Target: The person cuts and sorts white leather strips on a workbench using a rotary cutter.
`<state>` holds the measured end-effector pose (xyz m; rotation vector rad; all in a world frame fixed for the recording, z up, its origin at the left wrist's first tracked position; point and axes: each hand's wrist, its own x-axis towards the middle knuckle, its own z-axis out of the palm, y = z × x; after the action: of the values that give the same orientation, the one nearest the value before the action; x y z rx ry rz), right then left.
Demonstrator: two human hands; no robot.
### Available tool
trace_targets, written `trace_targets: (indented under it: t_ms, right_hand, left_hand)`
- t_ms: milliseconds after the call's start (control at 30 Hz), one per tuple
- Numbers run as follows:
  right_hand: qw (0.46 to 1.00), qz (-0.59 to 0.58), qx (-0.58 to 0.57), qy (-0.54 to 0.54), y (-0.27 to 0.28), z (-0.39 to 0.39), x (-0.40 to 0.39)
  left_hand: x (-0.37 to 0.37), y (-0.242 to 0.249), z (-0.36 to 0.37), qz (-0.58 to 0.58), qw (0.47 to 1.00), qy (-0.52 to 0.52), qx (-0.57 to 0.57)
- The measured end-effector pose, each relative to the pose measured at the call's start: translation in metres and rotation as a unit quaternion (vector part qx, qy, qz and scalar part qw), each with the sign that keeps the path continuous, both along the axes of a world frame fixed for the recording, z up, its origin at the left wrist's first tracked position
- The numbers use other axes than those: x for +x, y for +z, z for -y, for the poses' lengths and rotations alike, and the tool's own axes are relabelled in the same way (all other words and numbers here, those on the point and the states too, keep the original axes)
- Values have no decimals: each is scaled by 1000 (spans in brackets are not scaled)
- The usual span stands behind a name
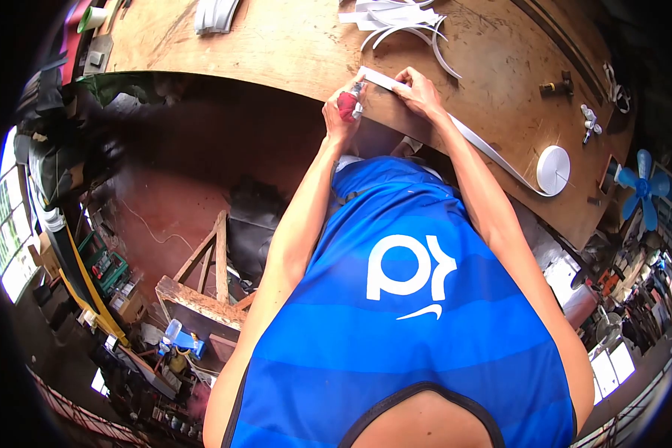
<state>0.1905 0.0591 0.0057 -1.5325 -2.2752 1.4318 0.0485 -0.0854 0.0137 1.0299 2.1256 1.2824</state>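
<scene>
My left hand (pixel 340 118) is closed around a small tool with a red-wrapped part (pixel 346 107), at the table's near edge. Its fingertips are at the end of a white strip (pixel 381 80). A little to the right, my right hand (pixel 420 93) pinches the same strip against the wooden table (pixel 500 67). Past my right wrist, the strip runs along the table edge to a white roll (pixel 553 170). Above my hands lies a loose pile of cut white strips (pixel 399 19). The tool's working end is too small to make out.
A stack of white strips (pixel 216 15) is at the table's far left. A dark and yellow tool (pixel 556 87) and a small metal part (pixel 590 123) lie right. Beyond is a blue fan (pixel 642 188). A wooden frame (pixel 201 299) stands below left.
</scene>
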Motion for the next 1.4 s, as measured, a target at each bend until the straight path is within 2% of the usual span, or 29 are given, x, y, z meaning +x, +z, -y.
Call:
trace_targets:
  t_ms: [67,533,600,833,900,1067,1267,1400]
  right_hand:
    - [999,23,-30,-1,5,-2,0]
    - [1000,19,-25,0,7,-1,1]
    - [1000,13,-24,0,7,-1,2]
    - [999,19,-40,3,10,-2,3]
    - [999,15,-46,-3,9,-2,3]
    - [999,34,-16,13,14,-4,6]
    - [995,92,-26,29,31,-15,50]
    - [993,108,-57,-7,28,-20,91]
  left_hand:
    - [-1,2,0,-8,1000,-4,-3]
    - [1,0,0,-6,1000,-4,0]
    - [2,-2,0,-15,999,-3,38]
    - [3,2,0,7,1000,-4,15]
    - [3,-2,0,1,999,0,49]
    - [3,-3,1,-7,1000,-1,-2]
    - [5,1,-1,-6,1000,11,5]
    - [2,-1,1,-28,1000,-5,-13]
